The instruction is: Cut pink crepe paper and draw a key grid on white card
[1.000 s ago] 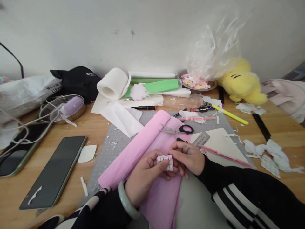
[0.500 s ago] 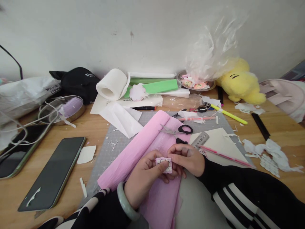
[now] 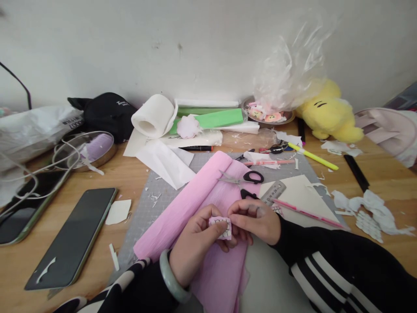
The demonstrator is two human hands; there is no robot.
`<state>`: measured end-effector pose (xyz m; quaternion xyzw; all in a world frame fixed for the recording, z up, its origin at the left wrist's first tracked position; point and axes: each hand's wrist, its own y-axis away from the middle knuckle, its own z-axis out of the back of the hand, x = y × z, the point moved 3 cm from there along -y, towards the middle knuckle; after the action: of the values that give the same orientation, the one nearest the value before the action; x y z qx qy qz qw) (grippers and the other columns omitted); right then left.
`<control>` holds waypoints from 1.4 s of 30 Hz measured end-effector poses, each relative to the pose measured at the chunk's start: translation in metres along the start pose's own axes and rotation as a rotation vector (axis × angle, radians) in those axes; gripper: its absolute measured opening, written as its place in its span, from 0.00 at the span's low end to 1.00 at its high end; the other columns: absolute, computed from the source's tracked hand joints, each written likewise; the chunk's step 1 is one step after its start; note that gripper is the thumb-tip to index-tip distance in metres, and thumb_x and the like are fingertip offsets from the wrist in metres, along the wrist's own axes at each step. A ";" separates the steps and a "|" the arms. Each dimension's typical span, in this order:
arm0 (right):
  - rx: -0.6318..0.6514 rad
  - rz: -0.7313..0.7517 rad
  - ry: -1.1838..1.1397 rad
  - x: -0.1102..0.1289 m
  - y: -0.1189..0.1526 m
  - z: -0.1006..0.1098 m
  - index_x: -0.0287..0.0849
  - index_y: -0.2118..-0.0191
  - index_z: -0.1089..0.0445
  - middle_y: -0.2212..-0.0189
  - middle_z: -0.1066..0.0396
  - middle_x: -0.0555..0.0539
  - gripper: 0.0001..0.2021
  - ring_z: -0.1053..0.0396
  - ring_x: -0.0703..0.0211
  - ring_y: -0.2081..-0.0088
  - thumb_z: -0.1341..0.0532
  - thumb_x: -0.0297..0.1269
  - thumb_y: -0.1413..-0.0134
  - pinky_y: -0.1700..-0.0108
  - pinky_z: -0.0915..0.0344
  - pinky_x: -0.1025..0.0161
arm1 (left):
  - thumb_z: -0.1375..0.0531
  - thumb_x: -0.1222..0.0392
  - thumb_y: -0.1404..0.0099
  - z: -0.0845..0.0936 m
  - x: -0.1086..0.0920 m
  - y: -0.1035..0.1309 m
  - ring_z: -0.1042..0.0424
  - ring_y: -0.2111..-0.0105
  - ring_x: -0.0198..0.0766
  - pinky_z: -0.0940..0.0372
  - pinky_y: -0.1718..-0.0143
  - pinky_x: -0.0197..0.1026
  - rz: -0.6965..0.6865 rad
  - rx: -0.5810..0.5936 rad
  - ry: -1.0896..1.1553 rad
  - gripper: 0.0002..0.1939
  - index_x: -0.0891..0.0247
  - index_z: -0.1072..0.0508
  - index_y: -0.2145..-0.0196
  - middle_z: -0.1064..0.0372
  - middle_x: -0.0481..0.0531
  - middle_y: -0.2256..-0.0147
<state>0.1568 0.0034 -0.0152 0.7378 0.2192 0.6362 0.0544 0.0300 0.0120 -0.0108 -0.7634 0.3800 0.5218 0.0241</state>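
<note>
My left hand (image 3: 197, 239) is closed, its thumb pressing on a small pink-edged paper piece (image 3: 227, 234) with white cells outlined in black. At the piece's right edge, the thumb and forefinger of my right hand (image 3: 259, 219) pinch together; whatever lies between those fingertips is too small to make out. Both hands are over a partly unrolled pink crepe paper roll (image 3: 185, 202). Black-handled scissors (image 3: 253, 177) lie on the crepe paper just beyond my right hand. A metal ruler (image 3: 273, 193) and a pink pencil (image 3: 306, 213) rest close by on cream paper.
A grey cutting mat (image 3: 156, 195) with paper scraps covers the middle of the table. To the left lie a phone (image 3: 74, 234) and a metal bowl (image 3: 109, 152). Toilet paper (image 3: 153, 115), green paper (image 3: 218, 118) and a yellow plush toy (image 3: 330, 115) line the back.
The paper piece and my left fingertips have shifted slightly left and down. My right fingers have followed a little and still pinch at the piece's edge.
</note>
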 end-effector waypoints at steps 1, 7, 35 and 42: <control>0.006 0.000 -0.002 0.000 0.000 0.000 0.36 0.74 0.36 0.86 0.36 0.54 0.11 0.42 0.73 0.88 0.40 0.41 0.58 0.88 0.44 0.76 | 0.42 0.61 0.43 0.000 0.000 0.000 0.34 0.80 0.32 0.40 0.76 0.35 0.003 -0.004 0.002 0.09 0.63 0.39 0.76 0.31 0.47 0.80; 0.018 -0.002 -0.003 0.000 0.001 -0.001 0.36 0.74 0.35 0.86 0.37 0.55 0.11 0.42 0.73 0.88 0.40 0.40 0.59 0.88 0.44 0.76 | 0.41 0.61 0.44 0.001 0.000 0.001 0.33 0.80 0.33 0.40 0.76 0.35 0.017 -0.025 -0.010 0.09 0.63 0.39 0.77 0.32 0.47 0.81; 0.010 0.028 0.006 -0.001 0.000 -0.002 0.37 0.74 0.38 0.86 0.38 0.56 0.11 0.43 0.73 0.88 0.38 0.40 0.58 0.88 0.46 0.76 | 0.42 0.62 0.43 0.000 0.000 0.000 0.35 0.80 0.29 0.39 0.77 0.31 -0.042 -0.034 -0.087 0.09 0.65 0.39 0.76 0.33 0.45 0.81; -0.010 0.075 0.050 -0.001 0.001 -0.001 0.38 0.74 0.38 0.87 0.40 0.57 0.06 0.43 0.73 0.88 0.41 0.35 0.55 0.89 0.46 0.76 | 0.42 0.59 0.43 -0.001 0.001 -0.001 0.35 0.79 0.30 0.39 0.75 0.33 -0.027 0.005 -0.091 0.10 0.65 0.39 0.75 0.32 0.47 0.79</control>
<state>0.1556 0.0021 -0.0156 0.7292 0.1894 0.6569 0.0288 0.0309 0.0114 -0.0119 -0.7438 0.3694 0.5547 0.0505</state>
